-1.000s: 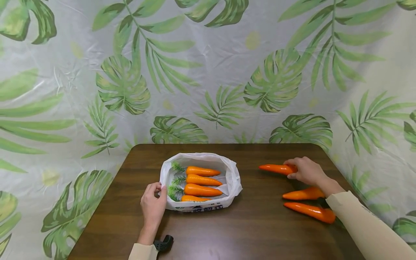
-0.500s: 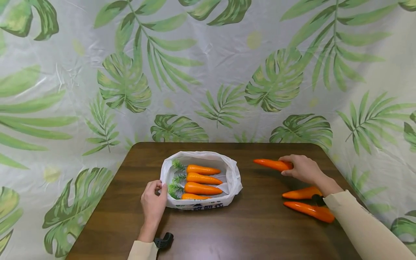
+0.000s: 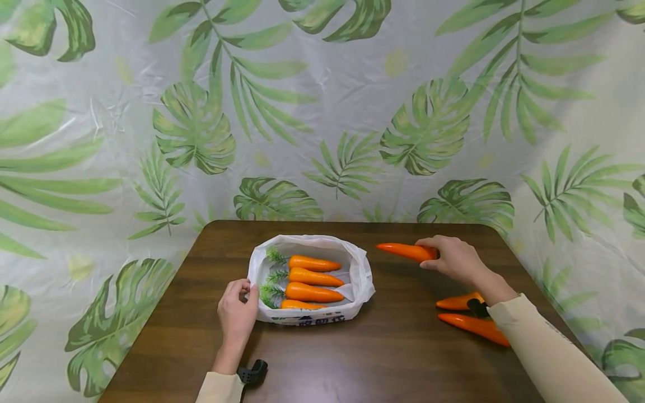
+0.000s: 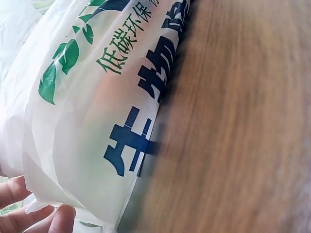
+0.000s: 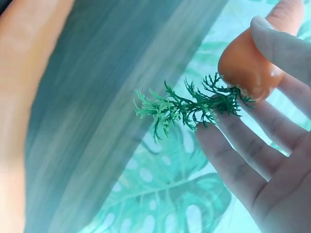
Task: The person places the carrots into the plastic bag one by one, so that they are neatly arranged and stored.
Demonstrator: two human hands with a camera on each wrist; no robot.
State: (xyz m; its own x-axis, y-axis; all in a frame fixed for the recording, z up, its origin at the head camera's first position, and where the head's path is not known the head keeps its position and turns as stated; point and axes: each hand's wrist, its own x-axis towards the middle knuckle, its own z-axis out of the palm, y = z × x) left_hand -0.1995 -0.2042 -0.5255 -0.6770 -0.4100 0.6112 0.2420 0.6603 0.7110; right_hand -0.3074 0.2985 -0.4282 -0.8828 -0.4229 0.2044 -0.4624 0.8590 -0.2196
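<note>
R. hand [image 3: 453, 260], clamped on carrot [image 3: 401, 250], has shifted twd 9 o'clock; gap to bag [image 3: 365, 280] reduced, carry apptly progressing. L. hand [image 3: 237, 309] pinches rim [image 3: 254, 266], approx. 9 o'clock.

Bag [image 4: 87, 136] in head, closer left wrist views

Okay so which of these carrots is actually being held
The carrot in the right grip, tip pointing toward the white bag. It alone is pinched; four carrots lie inside the bag, two carrots on the table.
</note>
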